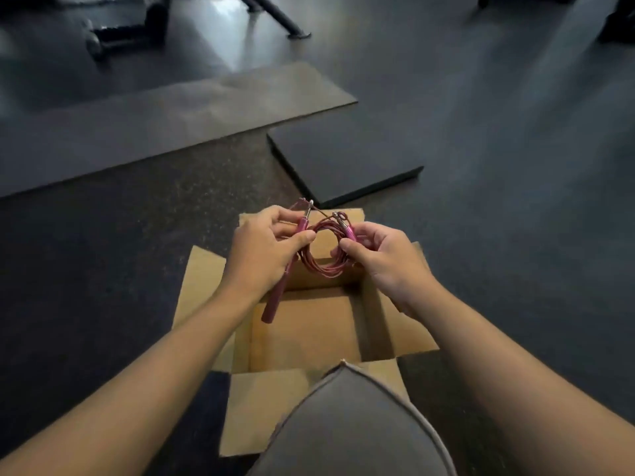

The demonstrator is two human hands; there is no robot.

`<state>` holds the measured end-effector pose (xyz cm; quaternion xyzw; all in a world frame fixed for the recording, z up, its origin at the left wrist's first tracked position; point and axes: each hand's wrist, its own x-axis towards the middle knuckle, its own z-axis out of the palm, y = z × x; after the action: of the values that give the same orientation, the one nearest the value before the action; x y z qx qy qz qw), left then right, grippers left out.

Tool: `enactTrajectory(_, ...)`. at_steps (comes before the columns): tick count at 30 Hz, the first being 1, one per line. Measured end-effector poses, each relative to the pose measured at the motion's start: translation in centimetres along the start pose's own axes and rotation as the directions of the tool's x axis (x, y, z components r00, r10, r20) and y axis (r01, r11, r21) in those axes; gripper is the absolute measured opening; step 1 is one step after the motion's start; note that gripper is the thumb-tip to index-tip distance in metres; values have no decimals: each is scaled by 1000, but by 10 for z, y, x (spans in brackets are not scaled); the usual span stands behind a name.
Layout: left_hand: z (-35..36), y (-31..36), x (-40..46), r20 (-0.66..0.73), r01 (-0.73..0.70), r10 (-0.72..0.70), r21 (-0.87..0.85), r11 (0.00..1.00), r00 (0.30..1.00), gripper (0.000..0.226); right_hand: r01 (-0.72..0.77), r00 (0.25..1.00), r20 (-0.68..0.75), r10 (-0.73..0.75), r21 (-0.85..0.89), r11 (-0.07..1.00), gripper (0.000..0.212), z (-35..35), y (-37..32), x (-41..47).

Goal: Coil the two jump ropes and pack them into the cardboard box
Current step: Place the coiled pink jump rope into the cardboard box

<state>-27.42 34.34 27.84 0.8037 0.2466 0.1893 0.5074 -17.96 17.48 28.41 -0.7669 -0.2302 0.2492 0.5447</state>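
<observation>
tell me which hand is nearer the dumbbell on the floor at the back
Left. The left hand holds the pink jump rope on the side of the dumbbell, which lies far back to the left; the right hand is farther right.

I hold a coiled pink jump rope (323, 250) above the open cardboard box (311, 333) on the floor (103, 269), my left hand (263, 250) gripping one handle (276, 297), my right hand (385, 257) pinching the other handle (349, 232).

Single head-worn view, forward and down, close over the cardboard box (302, 338).
</observation>
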Motion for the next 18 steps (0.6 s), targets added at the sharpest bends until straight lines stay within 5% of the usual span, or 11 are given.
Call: enactTrajectory(18,121,-248,56,-22,467,-467,112,877,884,12,-411,900,101,425,-135,902,20,88,238,131)
